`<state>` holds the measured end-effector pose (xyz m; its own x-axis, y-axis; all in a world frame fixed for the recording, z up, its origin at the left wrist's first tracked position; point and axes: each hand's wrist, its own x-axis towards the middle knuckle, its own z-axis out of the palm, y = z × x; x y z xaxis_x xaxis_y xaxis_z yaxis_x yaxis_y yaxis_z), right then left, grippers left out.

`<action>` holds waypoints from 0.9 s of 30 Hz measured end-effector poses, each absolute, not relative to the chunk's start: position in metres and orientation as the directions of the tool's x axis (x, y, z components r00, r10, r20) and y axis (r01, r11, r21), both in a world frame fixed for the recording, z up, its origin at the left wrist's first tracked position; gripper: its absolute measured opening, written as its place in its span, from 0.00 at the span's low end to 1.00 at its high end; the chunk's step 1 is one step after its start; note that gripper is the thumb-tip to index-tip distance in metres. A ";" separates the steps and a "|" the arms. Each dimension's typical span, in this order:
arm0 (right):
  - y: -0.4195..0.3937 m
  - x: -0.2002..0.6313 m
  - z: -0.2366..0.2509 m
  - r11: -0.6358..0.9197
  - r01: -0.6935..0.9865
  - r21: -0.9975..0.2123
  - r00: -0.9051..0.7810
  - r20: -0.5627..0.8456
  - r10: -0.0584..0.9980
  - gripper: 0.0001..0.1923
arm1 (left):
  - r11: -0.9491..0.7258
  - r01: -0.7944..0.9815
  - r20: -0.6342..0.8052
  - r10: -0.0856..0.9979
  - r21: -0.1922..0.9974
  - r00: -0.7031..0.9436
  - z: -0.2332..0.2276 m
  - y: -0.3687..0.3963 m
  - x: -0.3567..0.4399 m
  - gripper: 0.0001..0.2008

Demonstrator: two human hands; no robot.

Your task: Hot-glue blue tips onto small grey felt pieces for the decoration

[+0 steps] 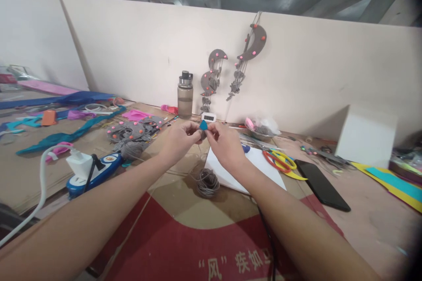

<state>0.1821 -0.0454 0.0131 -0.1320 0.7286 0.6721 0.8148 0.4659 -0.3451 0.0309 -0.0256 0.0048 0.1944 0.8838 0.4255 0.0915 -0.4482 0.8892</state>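
Blue felt piece (pixel 203 126), small, pinched between hands (pixel 204 140)

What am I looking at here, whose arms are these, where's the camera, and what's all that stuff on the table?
There is no machine: these are a person's two bare arms, filmed by a camera worn on their head that looks forward and down. The left hand and the right hand meet over the table and pinch a small blue piece between their fingertips. Under them lie a coil of grey cord and a white sheet. To the right are scissors with red and yellow handles and a black phone. To the left sits a blue power strip with a white charger. A water bottle stands by the white wall, where grey felt moon decorations hang.
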 end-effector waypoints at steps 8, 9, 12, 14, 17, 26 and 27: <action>-0.046 0.184 0.016 0.462 0.837 -0.294 -0.190 0.635 0.749 0.06 | -0.420 0.007 0.404 0.876 0.907 0.263 0.008 -0.025 0.031 0.11; -0.047 0.184 0.016 0.459 0.840 -0.288 -0.191 0.635 0.748 0.06 | -0.421 0.003 0.406 0.875 0.907 0.266 0.007 -0.024 0.031 0.11; -0.049 0.182 0.017 0.439 0.860 -0.260 -0.190 0.635 0.748 0.07 | -0.412 -0.002 0.397 0.877 0.911 0.272 0.006 -0.023 0.031 0.11; -0.051 0.180 0.017 0.429 0.868 -0.249 -0.189 0.633 0.751 0.07 | -0.396 -0.011 0.383 0.881 0.918 0.279 0.005 -0.022 0.031 0.12; -0.051 0.179 0.016 0.422 0.874 -0.242 -0.187 0.634 0.751 0.07 | -0.362 -0.042 0.358 0.887 0.931 0.292 0.004 -0.021 0.032 0.12; -0.045 0.181 0.013 0.441 0.838 -0.322 -0.150 0.642 0.752 0.06 | -0.308 -0.095 0.322 0.896 0.947 0.307 0.004 -0.023 0.031 0.13; -0.045 0.181 0.013 0.448 0.833 -0.325 -0.154 0.642 0.751 0.06 | -0.301 -0.101 0.318 0.899 0.948 0.301 0.004 -0.023 0.031 0.13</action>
<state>0.1805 -0.0448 0.0125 -0.1538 0.7512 0.6419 0.8329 0.4481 -0.3249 0.0308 -0.0227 0.0035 0.3013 0.8991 0.3176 -0.1011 -0.3011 0.9482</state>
